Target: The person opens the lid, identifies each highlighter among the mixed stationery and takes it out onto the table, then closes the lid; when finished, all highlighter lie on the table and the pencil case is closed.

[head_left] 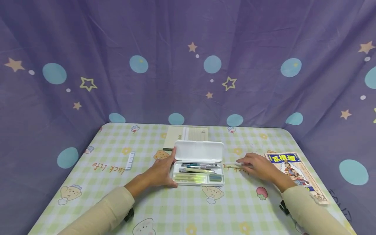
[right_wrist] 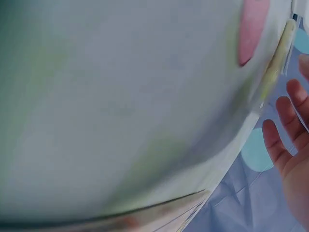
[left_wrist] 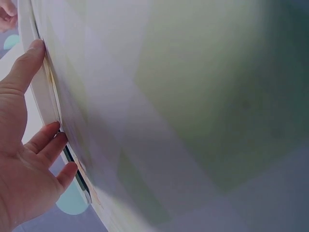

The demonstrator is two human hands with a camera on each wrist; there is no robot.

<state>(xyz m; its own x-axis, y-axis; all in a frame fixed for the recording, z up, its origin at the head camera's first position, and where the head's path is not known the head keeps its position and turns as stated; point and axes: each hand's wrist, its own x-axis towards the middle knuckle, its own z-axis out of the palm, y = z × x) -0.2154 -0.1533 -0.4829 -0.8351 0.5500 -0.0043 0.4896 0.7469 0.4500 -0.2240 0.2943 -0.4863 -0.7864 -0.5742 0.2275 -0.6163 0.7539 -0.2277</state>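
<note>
A white pencil case (head_left: 199, 184) lies with its lid up in the middle of the table. Inside are several pens (head_left: 199, 168), pale yellow sticks and a dark green block (head_left: 215, 178). My left hand (head_left: 160, 171) holds the case at its left end, thumb at the front corner and forefinger up by the lid. To the right of the case lies a slim pale yellow pen (head_left: 232, 166). My right hand (head_left: 258, 166) hovers at its right end; in the right wrist view the fingers (right_wrist: 277, 140) are loosely extended, apart from the pen (right_wrist: 277, 63).
Behind the case lies a cream notebook (head_left: 173, 135), partly covered by the raised lid. A small white and blue-grey strip (head_left: 130, 161) is on the left. An illustrated book (head_left: 293, 173) lies on the right, partly under my right forearm. A purple curtain (head_left: 176, 98) hangs behind the checked table.
</note>
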